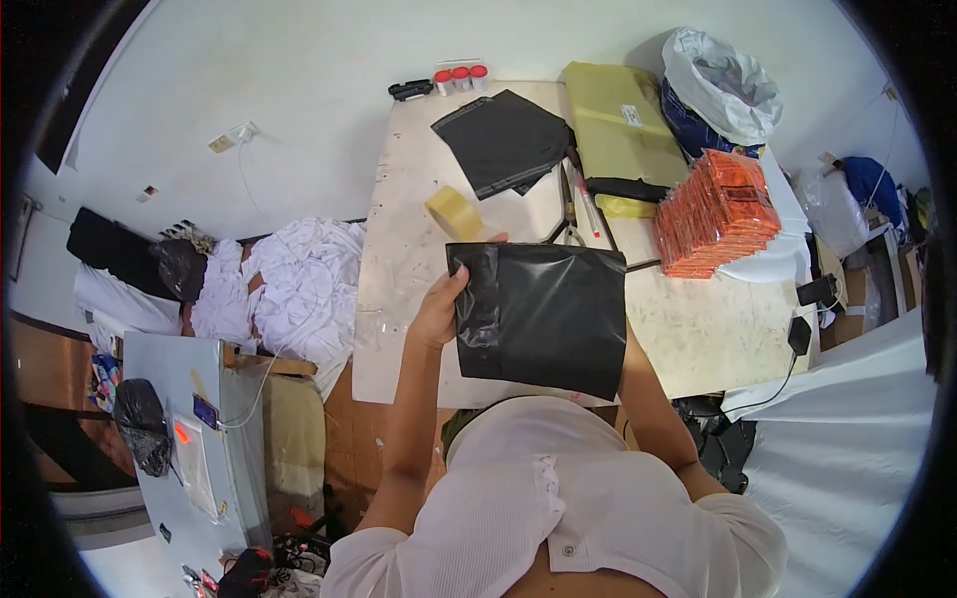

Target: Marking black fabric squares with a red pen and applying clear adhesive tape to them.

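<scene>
A flat black plastic mailing bag (543, 319) is held up over the near part of the table. My left hand (439, 306) grips its left side, thumb on the front face and the other fingers mostly behind. My right forearm (650, 404) runs up behind the bag's right edge; that hand is hidden by the bag. Just beyond lies a roll of tan tape (454, 212). Scissors (568, 211) rest behind the bag. More black plastic bags (506, 142) lie in a loose pile farther back.
Stacked orange packets (716, 217) in clear wrap stand on the right of the table (399, 349). Behind them are a yellow package (620, 125) and a white sack (723, 85). Several red-lidded jars (461, 79) line the back edge. White cloth (304, 274) is heaped at left.
</scene>
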Action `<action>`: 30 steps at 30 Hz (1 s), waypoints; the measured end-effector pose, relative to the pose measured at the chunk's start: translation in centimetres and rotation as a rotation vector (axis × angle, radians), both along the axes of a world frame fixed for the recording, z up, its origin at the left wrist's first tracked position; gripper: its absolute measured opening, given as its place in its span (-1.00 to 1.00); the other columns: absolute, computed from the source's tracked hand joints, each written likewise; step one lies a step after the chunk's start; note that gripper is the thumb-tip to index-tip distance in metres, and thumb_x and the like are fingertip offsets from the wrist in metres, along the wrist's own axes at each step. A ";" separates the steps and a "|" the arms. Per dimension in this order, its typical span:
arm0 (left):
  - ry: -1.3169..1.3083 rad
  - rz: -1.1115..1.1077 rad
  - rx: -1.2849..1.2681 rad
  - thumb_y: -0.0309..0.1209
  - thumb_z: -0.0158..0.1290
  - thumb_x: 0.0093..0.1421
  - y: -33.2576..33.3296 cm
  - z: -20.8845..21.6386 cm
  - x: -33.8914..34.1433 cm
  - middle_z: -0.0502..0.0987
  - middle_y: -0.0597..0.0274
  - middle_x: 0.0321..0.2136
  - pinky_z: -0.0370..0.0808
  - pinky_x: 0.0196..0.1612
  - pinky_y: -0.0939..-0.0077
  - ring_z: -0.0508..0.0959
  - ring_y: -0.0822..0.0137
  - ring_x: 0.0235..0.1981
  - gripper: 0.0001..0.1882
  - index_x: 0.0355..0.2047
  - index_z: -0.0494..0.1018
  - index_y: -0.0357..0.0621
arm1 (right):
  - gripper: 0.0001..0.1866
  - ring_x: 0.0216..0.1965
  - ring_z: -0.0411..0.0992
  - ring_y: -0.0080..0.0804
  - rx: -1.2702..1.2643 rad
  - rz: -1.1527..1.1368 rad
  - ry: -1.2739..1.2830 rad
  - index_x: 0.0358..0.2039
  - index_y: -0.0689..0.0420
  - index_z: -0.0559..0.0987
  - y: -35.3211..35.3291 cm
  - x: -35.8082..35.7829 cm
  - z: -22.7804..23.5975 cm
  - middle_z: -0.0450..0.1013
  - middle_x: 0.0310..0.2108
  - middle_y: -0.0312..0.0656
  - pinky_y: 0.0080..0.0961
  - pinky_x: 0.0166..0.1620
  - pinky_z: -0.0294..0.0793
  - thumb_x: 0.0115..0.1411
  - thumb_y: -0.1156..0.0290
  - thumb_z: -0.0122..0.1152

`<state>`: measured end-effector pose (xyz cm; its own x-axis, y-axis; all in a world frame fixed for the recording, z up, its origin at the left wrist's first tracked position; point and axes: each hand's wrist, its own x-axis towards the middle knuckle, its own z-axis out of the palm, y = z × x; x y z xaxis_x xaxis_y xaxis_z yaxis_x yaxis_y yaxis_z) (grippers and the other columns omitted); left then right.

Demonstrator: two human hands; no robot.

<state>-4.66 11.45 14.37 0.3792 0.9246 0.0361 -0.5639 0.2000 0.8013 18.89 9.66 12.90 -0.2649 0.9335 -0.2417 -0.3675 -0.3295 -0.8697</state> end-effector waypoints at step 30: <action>-0.805 0.194 -0.455 0.00 -0.11 0.14 -3.4 -8.2 3.6 0.35 0.03 0.05 0.20 0.16 0.12 0.33 0.07 0.07 -0.40 0.07 0.28 -0.15 | -0.42 0.11 0.15 -0.47 0.098 -0.376 -0.134 0.08 0.18 0.32 -0.2 1.3 1.5 0.26 0.10 -0.25 -0.44 0.17 0.01 0.28 -0.02 -0.30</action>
